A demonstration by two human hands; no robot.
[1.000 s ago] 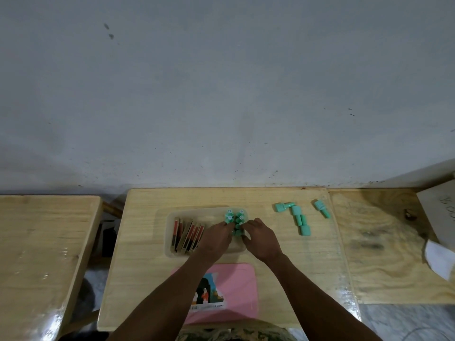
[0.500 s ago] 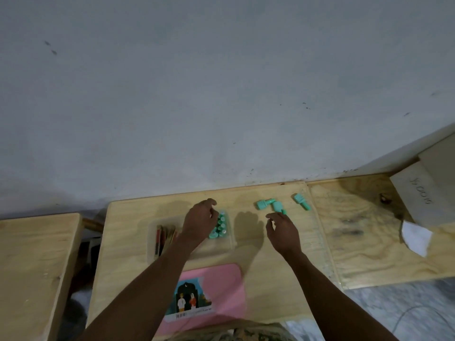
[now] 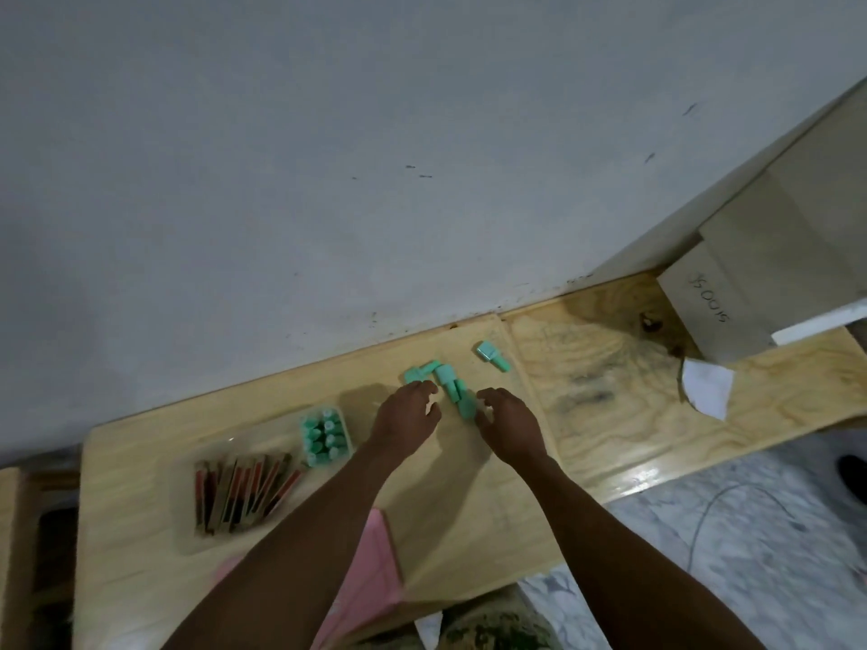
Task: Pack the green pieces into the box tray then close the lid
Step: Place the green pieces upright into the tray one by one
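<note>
A cluster of loose green pieces (image 3: 445,384) lies on the wooden table between my two hands. My left hand (image 3: 407,417) sits just left of the cluster with fingers curled apart, holding nothing. My right hand (image 3: 509,422) hovers on the right side, fingers spread near the lowest piece. Two more green pieces (image 3: 491,355) lie apart at the back right. The clear box tray (image 3: 187,532) stands to the left, with several green pieces (image 3: 323,436) packed upright in its right end and a row of cards (image 3: 244,492) in its left part.
The pink lid (image 3: 375,570) lies at the table's near edge, partly under my left forearm. A second wooden table (image 3: 657,401) adjoins on the right, carrying a cardboard box (image 3: 718,302) and a white paper scrap (image 3: 706,387). A grey wall runs along the back.
Both hands left the tray and moved right to the loose green cluster. The camera view swung and tilted, so the table now runs diagonally.
</note>
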